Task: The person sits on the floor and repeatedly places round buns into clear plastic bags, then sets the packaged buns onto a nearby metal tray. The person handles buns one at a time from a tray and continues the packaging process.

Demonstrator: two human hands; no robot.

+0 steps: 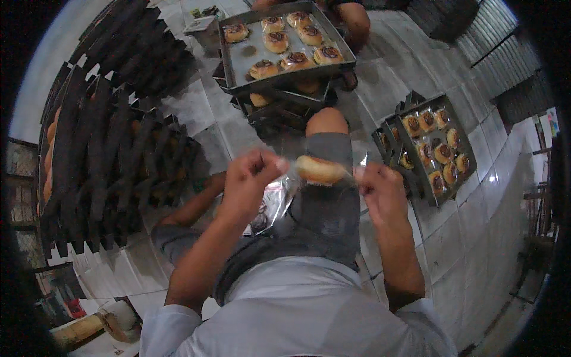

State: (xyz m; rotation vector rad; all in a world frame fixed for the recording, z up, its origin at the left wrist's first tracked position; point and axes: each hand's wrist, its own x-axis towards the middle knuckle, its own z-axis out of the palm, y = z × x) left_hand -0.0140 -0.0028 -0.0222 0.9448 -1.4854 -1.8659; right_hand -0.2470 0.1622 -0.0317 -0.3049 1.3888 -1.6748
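Observation:
A golden bun [320, 170] with a brown top hangs in front of my lap, inside what looks like a clear plastic bag. My left hand [253, 178] pinches the plastic at the bun's left end. At the other end, the fingers of my right hand [380, 187] are closed on the plastic, with a clear corner sticking up above them. Neither hand presses on the bun itself. Shiny, printed clear plastic bags [275, 205] lie on my lap under my left wrist.
Ahead, a metal tray [237, 65] of swirl-topped buns rests on other trays, beside another person's legs [355, 24]. To the right stands another bun tray [416, 163] on a stack. Tall stacks of dark trays [113, 154] fill the left side. The floor is tiled [452, 238].

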